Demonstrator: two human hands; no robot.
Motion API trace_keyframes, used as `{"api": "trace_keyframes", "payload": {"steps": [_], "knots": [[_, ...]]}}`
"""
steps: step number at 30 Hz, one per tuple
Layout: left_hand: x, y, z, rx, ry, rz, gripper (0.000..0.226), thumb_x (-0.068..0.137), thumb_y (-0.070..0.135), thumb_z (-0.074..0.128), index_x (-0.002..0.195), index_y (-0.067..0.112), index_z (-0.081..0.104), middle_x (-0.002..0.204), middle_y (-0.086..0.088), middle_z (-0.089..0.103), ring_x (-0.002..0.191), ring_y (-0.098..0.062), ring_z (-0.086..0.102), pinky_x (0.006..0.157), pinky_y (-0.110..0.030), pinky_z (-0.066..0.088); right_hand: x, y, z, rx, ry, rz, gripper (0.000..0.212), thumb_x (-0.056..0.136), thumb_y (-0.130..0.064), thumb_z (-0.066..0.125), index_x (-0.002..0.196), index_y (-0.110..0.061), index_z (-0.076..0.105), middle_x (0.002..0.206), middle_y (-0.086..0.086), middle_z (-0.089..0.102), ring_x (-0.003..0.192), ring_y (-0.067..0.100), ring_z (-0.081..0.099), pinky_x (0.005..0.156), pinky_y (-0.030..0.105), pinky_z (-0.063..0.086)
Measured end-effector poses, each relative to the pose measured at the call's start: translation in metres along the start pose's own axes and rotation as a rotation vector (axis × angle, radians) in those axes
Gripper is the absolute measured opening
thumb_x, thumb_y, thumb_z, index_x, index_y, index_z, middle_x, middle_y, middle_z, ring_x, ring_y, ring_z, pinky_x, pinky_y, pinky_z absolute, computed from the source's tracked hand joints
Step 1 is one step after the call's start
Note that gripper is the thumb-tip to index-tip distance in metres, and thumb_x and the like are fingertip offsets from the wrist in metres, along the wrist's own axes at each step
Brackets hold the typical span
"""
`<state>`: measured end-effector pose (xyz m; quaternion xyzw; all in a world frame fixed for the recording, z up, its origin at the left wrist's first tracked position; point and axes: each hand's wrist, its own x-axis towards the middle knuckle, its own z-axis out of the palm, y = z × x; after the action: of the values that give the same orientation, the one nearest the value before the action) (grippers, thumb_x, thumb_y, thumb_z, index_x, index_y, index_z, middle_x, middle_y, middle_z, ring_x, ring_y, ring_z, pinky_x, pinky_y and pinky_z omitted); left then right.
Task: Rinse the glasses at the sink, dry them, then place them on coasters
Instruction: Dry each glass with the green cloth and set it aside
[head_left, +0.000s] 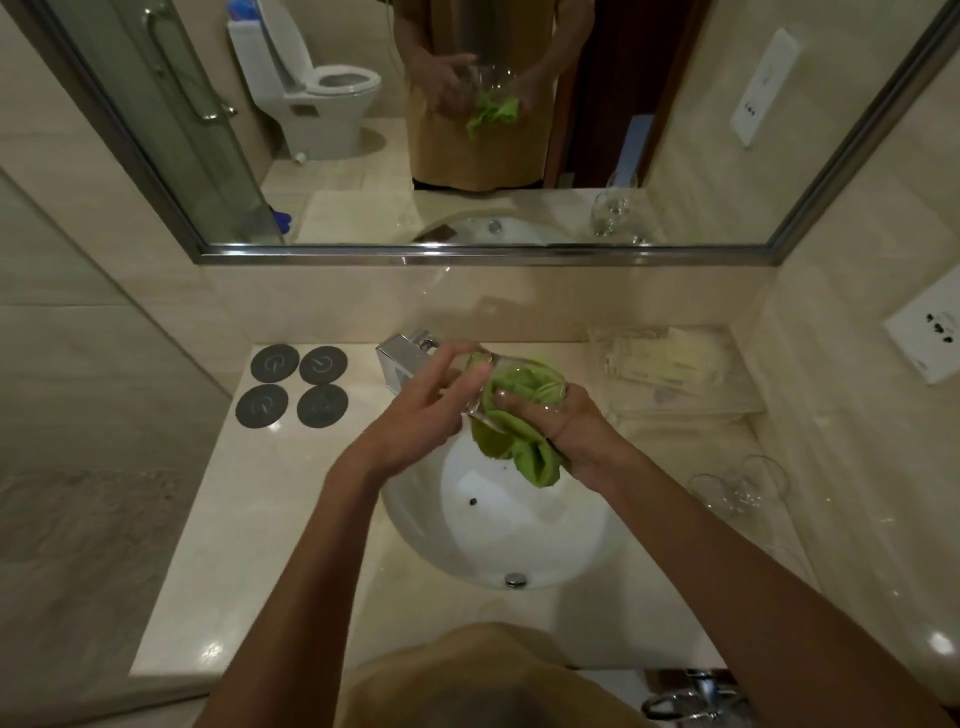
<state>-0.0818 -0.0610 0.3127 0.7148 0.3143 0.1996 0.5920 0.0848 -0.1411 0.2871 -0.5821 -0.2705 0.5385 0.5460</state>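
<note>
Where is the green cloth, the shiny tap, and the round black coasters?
green cloth (537, 462): head view, hanging folded end.
tap (397, 361): head view, chrome body.
coasters (322, 365): head view, middle of the back right one.

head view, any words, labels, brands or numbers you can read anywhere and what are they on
No readable words, brands or numbers.
Four dark coasters: each has a pale curved mark like a "G" or power sign, too blurred to tell.
Packets in the clear tray: faint print, too small to read.
Wall socket plate: only dark slots, no text.
Faucet: no visible marking.
</note>
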Motion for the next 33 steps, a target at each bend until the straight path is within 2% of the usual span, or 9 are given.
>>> {"api": "trace_keyframes", "payload": {"steps": [3, 5, 9, 13, 16, 23, 26, 29, 33], "knots": [[0.005, -0.004, 0.016, 0.193, 0.232, 0.233, 0.028, 0.098, 0.045, 0.038, 0.099, 0.021, 0.051, 0.08, 0.008, 0.057, 0.069, -0.005, 0.053, 0.061, -0.023, 0.043, -0.002, -0.001, 0.0, -0.024, -0.122, 0.045, 0.039, 0.081, -0.024, 0.078, 0.117, -0.011, 0.07, 0.111, 0.018, 0.073, 0.104, 0.036, 0.07, 0.089, 0.044, 0.058], [0.006, 0.0, 0.02, 0.16, 0.298, 0.231, 0.025, 0.096, 0.041, 0.037, 0.087, 0.02, 0.049, 0.072, 0.008, 0.051, 0.065, -0.006, 0.048, 0.059, -0.024, 0.04, -0.005, -0.001, 0.0, -0.06, -0.167, 0.001, 0.038, 0.084, -0.025, 0.077, 0.118, -0.012, 0.069, 0.112, 0.017, 0.073, 0.105, 0.035, 0.07, 0.091, 0.046, 0.057], [0.01, 0.008, 0.015, 0.085, 0.265, 0.125, 0.026, 0.097, 0.034, 0.038, 0.077, 0.018, 0.045, 0.066, 0.011, 0.046, 0.065, -0.009, 0.045, 0.062, -0.029, 0.038, -0.01, -0.007, 0.009, -0.208, -0.029, -0.163, 0.026, 0.083, -0.025, 0.079, 0.105, -0.014, 0.074, 0.09, 0.0, 0.077, 0.085, 0.015, 0.074, 0.07, 0.027, 0.057], [0.014, 0.011, 0.011, 0.076, 0.194, -0.13, 0.045, 0.101, 0.044, 0.033, 0.083, 0.008, 0.053, 0.066, -0.007, 0.053, 0.061, -0.016, 0.048, 0.054, -0.029, 0.039, -0.004, -0.011, 0.007, -0.53, 0.163, -0.49, 0.015, 0.082, -0.026, 0.081, 0.093, -0.019, 0.074, 0.075, -0.009, 0.073, 0.07, 0.007, 0.069, 0.065, 0.019, 0.052], [0.014, 0.016, 0.008, 0.105, 0.124, -0.454, 0.05, 0.099, 0.052, 0.028, 0.078, 0.013, 0.053, 0.058, -0.004, 0.047, 0.046, -0.014, 0.035, 0.043, -0.02, 0.022, -0.002, -0.007, 0.004, -0.757, 0.205, -0.722, 0.026, 0.084, -0.031, 0.078, 0.102, -0.013, 0.074, 0.076, -0.001, 0.074, 0.064, 0.013, 0.067, 0.061, 0.02, 0.051], [0.005, 0.014, -0.002, 0.162, -0.026, -0.623, 0.063, 0.094, 0.067, 0.019, 0.071, 0.014, 0.044, 0.052, -0.002, 0.04, 0.04, -0.011, 0.023, 0.043, -0.019, 0.017, 0.001, 0.004, 0.004, -0.956, 0.184, -1.009, 0.031, 0.086, -0.035, 0.073, 0.092, -0.004, 0.069, 0.068, 0.0, 0.066, 0.054, 0.008, 0.052, 0.058, 0.012, 0.039], [0.002, 0.012, -0.006, 0.015, -0.046, -0.574, 0.078, 0.088, 0.083, 0.016, 0.075, 0.012, 0.046, 0.052, 0.0, 0.038, 0.042, -0.011, 0.021, 0.045, -0.021, 0.014, 0.002, -0.006, 0.007, -0.849, 0.162, -0.853, 0.025, 0.084, -0.033, 0.077, 0.091, -0.011, 0.071, 0.067, -0.012, 0.062, 0.055, 0.006, 0.052, 0.056, 0.004, 0.038], [-0.001, 0.005, -0.01, -0.076, -0.052, -0.425, 0.076, 0.09, 0.081, 0.023, 0.08, 0.011, 0.05, 0.06, -0.007, 0.043, 0.047, -0.014, 0.025, 0.048, -0.025, 0.018, 0.003, -0.015, 0.011, -0.57, 0.179, -0.521, 0.026, 0.078, -0.038, 0.082, 0.092, -0.018, 0.074, 0.076, -0.002, 0.073, 0.068, 0.013, 0.069, 0.061, 0.02, 0.054], [-0.001, 0.004, 0.001, -0.062, 0.105, -0.077, 0.027, 0.102, 0.053, 0.037, 0.102, 0.033, 0.056, 0.079, -0.007, 0.052, 0.057, -0.017, 0.044, 0.048, -0.026, 0.035, 0.0, -0.017, 0.009, -0.239, 0.018, -0.141, 0.029, 0.079, -0.024, 0.083, 0.103, -0.01, 0.075, 0.093, 0.006, 0.078, 0.088, 0.021, 0.074, 0.077, 0.032, 0.06]]}}
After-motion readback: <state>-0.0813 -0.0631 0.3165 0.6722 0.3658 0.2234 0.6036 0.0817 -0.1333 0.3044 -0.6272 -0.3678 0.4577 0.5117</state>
